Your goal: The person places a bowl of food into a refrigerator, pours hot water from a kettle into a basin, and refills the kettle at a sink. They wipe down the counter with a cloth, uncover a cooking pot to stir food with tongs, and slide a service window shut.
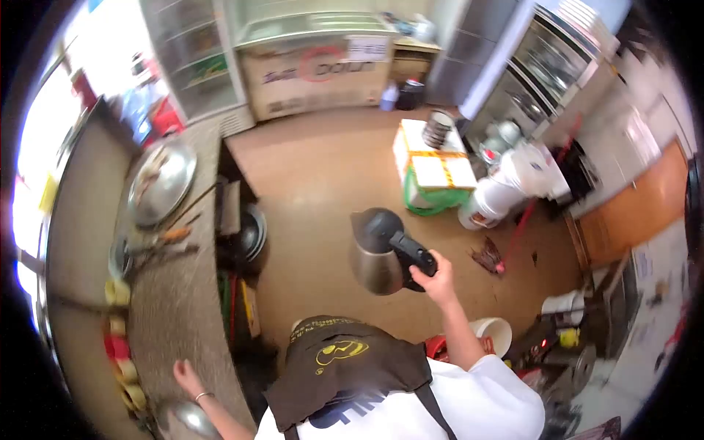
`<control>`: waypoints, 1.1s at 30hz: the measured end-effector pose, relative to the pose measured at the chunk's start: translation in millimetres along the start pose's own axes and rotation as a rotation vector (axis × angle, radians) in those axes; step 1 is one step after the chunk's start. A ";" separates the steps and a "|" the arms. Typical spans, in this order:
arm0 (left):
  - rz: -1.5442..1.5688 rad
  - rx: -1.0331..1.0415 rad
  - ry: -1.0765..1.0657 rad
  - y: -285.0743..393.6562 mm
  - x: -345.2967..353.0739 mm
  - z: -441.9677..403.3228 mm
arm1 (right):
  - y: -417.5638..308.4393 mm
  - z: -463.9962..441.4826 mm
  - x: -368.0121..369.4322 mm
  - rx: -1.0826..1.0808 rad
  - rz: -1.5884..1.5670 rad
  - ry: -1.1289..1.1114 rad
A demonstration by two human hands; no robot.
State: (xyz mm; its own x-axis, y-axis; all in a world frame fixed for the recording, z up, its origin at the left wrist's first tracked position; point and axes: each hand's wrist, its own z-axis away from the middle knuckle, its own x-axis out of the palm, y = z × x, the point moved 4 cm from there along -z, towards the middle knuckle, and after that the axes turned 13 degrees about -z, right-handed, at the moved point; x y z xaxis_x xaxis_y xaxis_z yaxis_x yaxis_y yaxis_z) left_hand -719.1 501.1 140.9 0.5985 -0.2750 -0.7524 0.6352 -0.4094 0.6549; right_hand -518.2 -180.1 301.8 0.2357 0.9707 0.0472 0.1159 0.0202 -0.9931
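Note:
A silver electric kettle point(375, 257) with a black lid and black handle hangs over the brown floor. My right hand point(434, 277) is wrapped round its handle. Over the grey counter point(176, 308) at the left is my left hand point(188, 376), small in view, with a bracelet at the wrist; its fingers are too blurred to judge. Near it, at the bottom edge, lies a round metal lid or bowl point(189, 419). Farther up the counter are a large metal tray point(163, 183) with food on it and an orange-handled tool point(174, 235).
White foam boxes point(440, 170) with a can on top stand beside white buckets point(488, 202). A mop point(488, 257) lies on the floor. Racks with metal ware line the right. Rolls of tape point(117, 292) sit along the left wall, and dark pans point(253, 233) are under the counter.

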 end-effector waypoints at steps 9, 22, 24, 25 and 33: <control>0.177 0.898 -0.753 468.1 305.1 118.9 | 56.3 -7.1 -138.2 -0.061 0.162 0.491; -0.229 1.952 -1.778 660.4 565.9 627.0 | 117.6 145.9 -314.1 0.417 0.450 1.678; -0.328 2.266 -1.808 668.9 530.9 713.5 | 114.0 171.2 -333.2 0.536 0.391 1.856; -0.315 2.301 -1.819 665.3 526.8 749.3 | 115.2 181.7 -346.1 0.530 0.391 1.892; -0.325 2.379 -2.390 673.5 469.6 985.9 | 95.2 202.9 -506.1 0.264 0.261 2.153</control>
State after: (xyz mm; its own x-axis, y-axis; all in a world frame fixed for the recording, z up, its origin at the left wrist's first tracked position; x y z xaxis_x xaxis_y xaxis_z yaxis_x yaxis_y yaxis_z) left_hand -491.5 -761.4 159.3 -0.4551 0.6548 -0.6035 -0.5727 0.3037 0.7614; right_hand -822.3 -620.9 161.5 0.6580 -0.7185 -0.2253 -0.1424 0.1751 -0.9742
